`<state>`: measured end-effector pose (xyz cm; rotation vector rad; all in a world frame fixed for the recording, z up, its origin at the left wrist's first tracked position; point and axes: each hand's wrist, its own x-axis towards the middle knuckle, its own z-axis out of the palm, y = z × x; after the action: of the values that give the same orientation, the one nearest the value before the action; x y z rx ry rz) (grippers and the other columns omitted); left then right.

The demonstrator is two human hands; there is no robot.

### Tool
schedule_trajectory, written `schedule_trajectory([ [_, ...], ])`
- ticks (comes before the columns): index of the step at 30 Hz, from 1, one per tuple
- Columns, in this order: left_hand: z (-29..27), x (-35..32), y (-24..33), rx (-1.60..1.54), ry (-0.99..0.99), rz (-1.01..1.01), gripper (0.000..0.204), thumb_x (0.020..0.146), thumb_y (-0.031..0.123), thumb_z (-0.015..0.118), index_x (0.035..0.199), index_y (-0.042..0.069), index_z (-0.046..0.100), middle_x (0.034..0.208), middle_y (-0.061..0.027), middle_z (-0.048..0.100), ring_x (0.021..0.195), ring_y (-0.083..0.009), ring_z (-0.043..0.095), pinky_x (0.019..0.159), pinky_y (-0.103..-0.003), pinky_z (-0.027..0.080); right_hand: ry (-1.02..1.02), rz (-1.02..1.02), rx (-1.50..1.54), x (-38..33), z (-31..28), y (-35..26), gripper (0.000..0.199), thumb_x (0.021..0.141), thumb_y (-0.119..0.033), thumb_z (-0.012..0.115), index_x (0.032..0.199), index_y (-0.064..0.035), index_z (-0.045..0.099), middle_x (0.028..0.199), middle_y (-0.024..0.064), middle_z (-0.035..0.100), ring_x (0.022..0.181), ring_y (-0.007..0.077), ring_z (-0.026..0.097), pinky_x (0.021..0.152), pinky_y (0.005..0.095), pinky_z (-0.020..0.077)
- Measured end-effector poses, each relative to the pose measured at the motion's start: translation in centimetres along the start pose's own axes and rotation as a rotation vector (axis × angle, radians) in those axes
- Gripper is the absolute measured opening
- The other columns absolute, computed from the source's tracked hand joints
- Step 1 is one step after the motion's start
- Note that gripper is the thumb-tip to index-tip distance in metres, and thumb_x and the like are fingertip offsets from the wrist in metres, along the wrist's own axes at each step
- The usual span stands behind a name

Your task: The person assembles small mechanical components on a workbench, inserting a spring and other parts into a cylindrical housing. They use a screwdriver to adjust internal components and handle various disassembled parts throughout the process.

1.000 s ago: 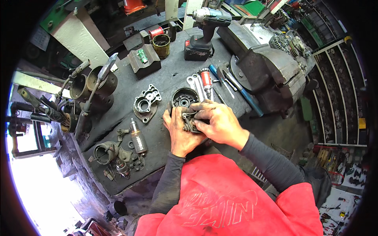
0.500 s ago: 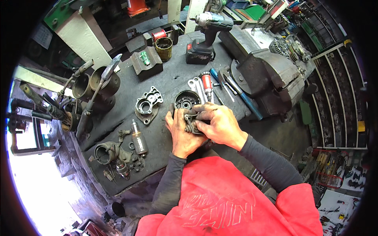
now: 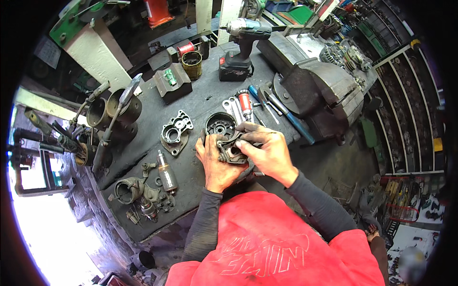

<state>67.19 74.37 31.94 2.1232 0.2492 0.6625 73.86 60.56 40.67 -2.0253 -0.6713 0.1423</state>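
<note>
Workbench seen from above. My left hand [image 3: 215, 164] and right hand [image 3: 267, 151] together grasp a dark metal motor part [image 3: 231, 151] at the near edge of the grey workbench [image 3: 200, 105], just in front of my red shirt [image 3: 272, 243]. The left hand cups the part from below and the left side; the right hand closes over its top and right side, fingers [image 3: 248, 129] curled onto it. The part is mostly covered, so its long axis cannot be read with certainty; its visible face is turned up toward me. Just behind it, touching or nearly so, lies a round black housing [image 3: 220, 125], open end up. To the left lie a grey cast end cover [image 3: 175, 133] and an armature [image 3: 166, 174], its shaft running toward and away from me. Behind the housing, wrenches [image 3: 232, 108], a red-handled screwdriver [image 3: 245, 104] and a blue-handled one [image 3: 291, 118] fan outward. Farther back stand a cordless driver [image 3: 241, 47] with a red-labelled battery, a red spool [image 3: 186, 47] and a brass-coloured can [image 3: 192, 64]. Compared with the earlier frames, both hands hold the same grip at the same spot; nothing on the bench has shifted.
</note>
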Motion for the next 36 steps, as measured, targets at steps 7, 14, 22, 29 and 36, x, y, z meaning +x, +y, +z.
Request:
schedule_trajectory([
  [7,-0.2,0.0,0.0,-0.006,-0.019,0.001,0.075,0.054,0.025,0.094,0.116,0.008,0.056,0.114,-0.0116,0.058,0.113,-0.0394,0.047,0.1,-0.053,0.041,-0.267,-0.088,-0.268,1.2,-0.7,-0.5,0.023,0.082,-0.021,0.075,0.095,-0.0039,0.081,0.126,0.0111,0.074,0.106,0.0335,0.073,0.088,0.045,0.0579],
  [14,-0.3,0.2,-0.2,0.005,-0.03,0.039,0.063,0.061,0.023,0.088,0.114,0.007,0.057,0.113,-0.0115,0.059,0.111,-0.0382,0.047,0.098,-0.052,0.04,-0.359,-0.144,-0.368,2.0,-0.7,-0.4,0.019,0.08,-0.019,0.073,0.088,-0.0032,0.08,0.121,0.0069,0.076,0.096,0.0346,0.073,0.081,0.0469,0.0584],
  [22,0.1,0.1,0.2,-0.034,0.033,0.044,0.05,0.07,0.016,0.08,0.112,0.005,0.056,0.11,-0.0143,0.058,0.109,-0.0381,0.048,0.098,-0.052,0.04,0.027,-0.095,-0.271,0.2,2.0,-0.8,0.017,0.082,-0.019,0.076,0.087,-0.004,0.08,0.112,0.0083,0.078,0.099,0.0333,0.073,0.081,0.0428,0.0598],
  [29,-0.1,0.2,0.2,-0.035,0.008,0.072,0.054,0.068,0.014,0.079,0.116,0.006,0.055,0.113,-0.0155,0.057,0.113,-0.04,0.046,0.1,-0.053,0.039,-0.167,-0.113,-0.283,0.4,0.3,-0.5,0.016,0.082,-0.015,0.076,0.09,-0.0015,0.08,0.125,0.0083,0.075,0.11,0.034,0.07,0.089,0.0435,0.0579],
  [36,-0.1,0.2,0.2,-0.021,-0.008,0.031,0.053,0.068,0.016,0.08,0.114,0.006,0.057,0.111,-0.0132,0.057,0.114,-0.0401,0.046,0.104,-0.054,0.037,0.062,-0.11,-0.218,0.0,1.9,-0.9,0.017,0.082,-0.015,0.076,0.091,-0.0014,0.08,0.112,0.0119,0.077,0.1,0.0354,0.072,0.087,0.0436,0.0579],
])
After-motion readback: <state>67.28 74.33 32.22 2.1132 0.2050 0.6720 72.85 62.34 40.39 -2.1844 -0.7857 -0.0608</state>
